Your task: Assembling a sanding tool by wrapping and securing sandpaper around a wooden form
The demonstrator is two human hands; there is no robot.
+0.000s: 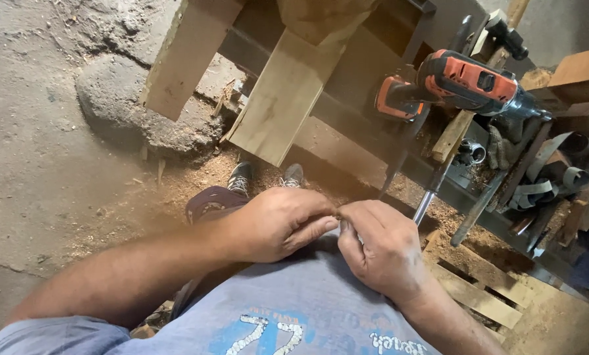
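- Left hand (278,220) and right hand (380,246) pinch a tiny, barely visible piece (338,213) between closed fingertips, above the lap.
- Risk: the grip is slight; the piece may slip and vanish into the sawdust (196,181).
- Drill (462,82) lies on the cluttered surface (367,135) and could be knocked.

Open floor (38,164) left of the hands, cluttered bench (373,141) ahead, drill (459,82) and planks (278,98) blocking the way forward
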